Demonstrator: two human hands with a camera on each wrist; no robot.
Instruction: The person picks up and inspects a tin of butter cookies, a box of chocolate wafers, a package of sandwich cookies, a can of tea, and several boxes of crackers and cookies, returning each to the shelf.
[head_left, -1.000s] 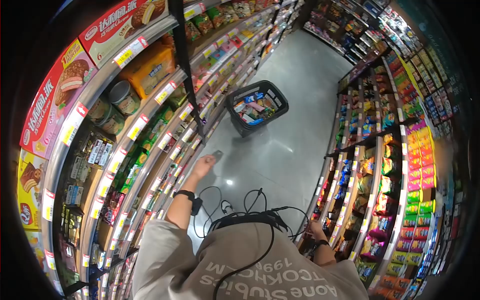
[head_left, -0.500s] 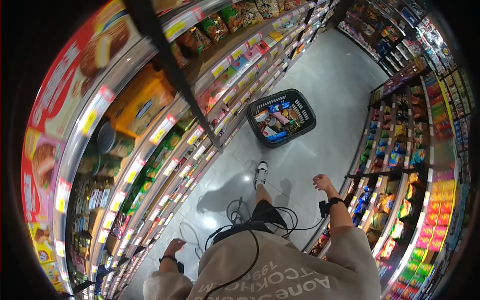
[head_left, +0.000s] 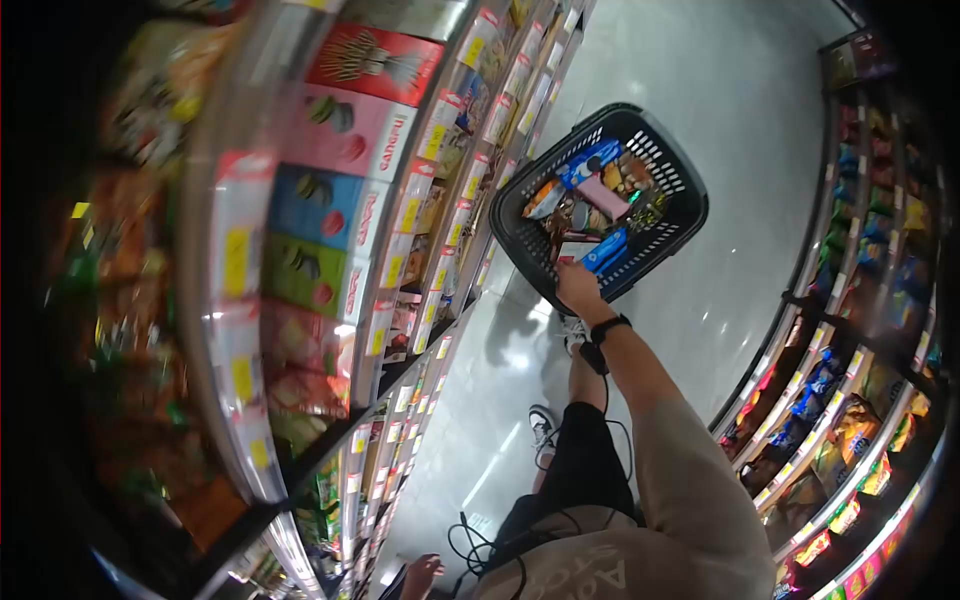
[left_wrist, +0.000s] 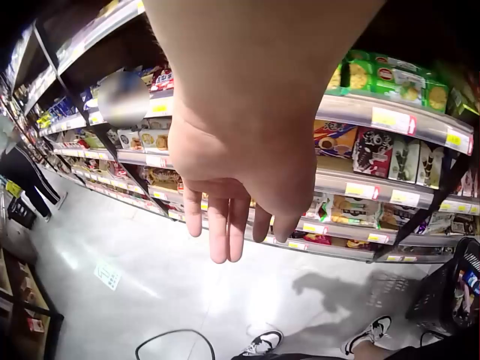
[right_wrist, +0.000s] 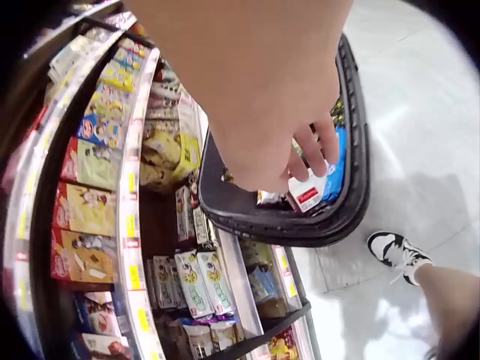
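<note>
My right hand [head_left: 578, 288] is over the near end of a black plastic shopping basket [head_left: 520, 240]. In the right wrist view its fingers [right_wrist: 328, 142] bend loosely down inside the rim, close above a white packet with a red label [right_wrist: 308, 193]. Blue packets [head_left: 605, 250], a pink packet [head_left: 602, 197] and other snacks lie in the basket. My left hand [head_left: 424, 572] hangs low beside my body at the bottom of the head view. The left wrist view shows that hand [left_wrist: 244, 165] with its fingers pointing down and nothing in them.
Snack shelves [head_left: 425, 150] run close along the left, with pink, blue and green boxes [head_left: 318, 205]. Another shelf unit [head_left: 850, 400] lines the right side. Grey floor [head_left: 740, 140] lies between them. Thin black cables [head_left: 470, 540] hang at my waist.
The view has moved forward, bringing the basket nearer. My right hand has gone from beside my body to the basket. The left hand has dropped back from its earlier forward reach.
</note>
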